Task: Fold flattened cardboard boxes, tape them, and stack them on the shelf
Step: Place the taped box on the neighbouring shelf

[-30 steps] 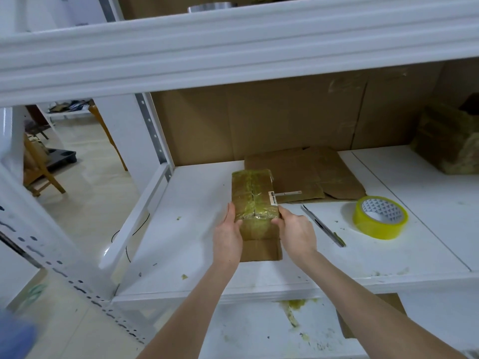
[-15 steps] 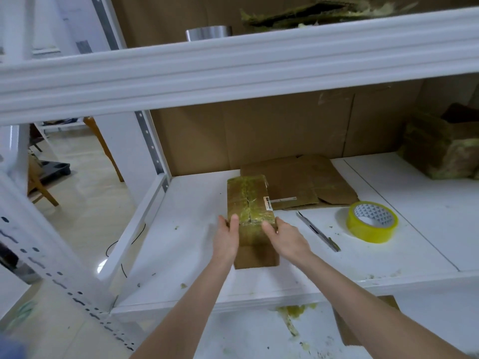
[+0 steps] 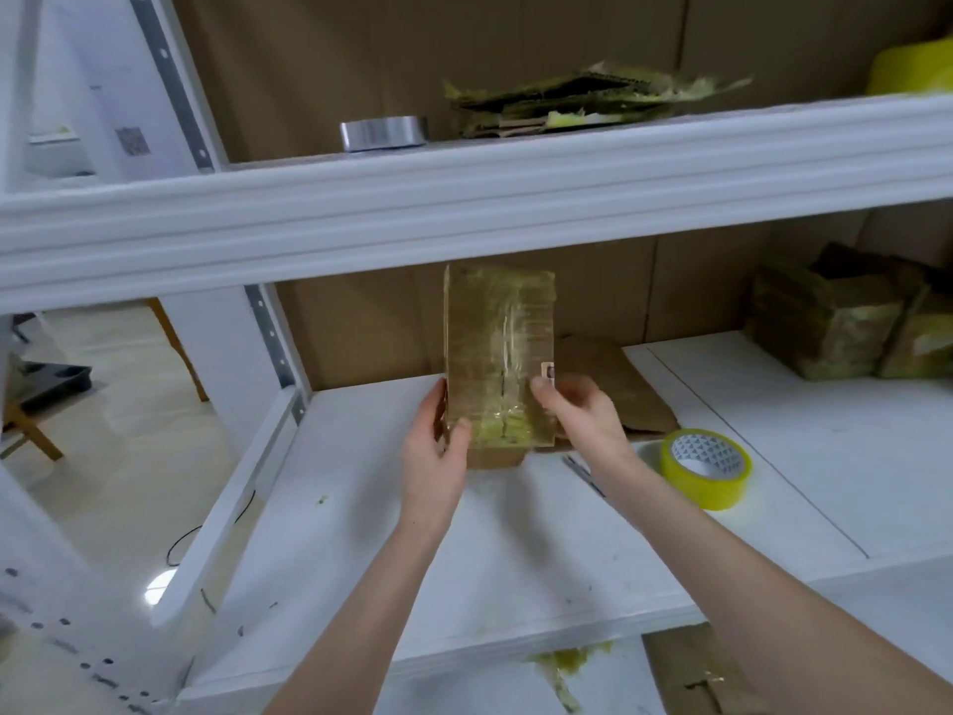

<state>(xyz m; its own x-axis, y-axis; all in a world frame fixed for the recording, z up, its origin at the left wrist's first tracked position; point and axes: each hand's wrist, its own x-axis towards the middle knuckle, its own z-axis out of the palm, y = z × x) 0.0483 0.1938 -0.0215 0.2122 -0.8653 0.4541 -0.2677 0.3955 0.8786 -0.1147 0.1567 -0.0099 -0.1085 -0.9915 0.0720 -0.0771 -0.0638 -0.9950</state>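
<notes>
**Tight clearance, low grip**

Overhead, close: upper shelf beam point(image 3: 464, 209). Below: lower shelf board point(image 3: 515, 559). Between them, held upright in mid-air: taped box point(image 3: 497, 353), pinched low on its sides by left hand point(image 3: 433, 456) and right hand point(image 3: 577, 415). Could clip the upper shelf beam if raised, tip out of that low grip and drop beside the tape roll point(image 3: 705, 469).

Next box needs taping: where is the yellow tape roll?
Head view: the tape roll lies flat on the white shelf, right of the right hand, beside the flattened cardboard.
</notes>
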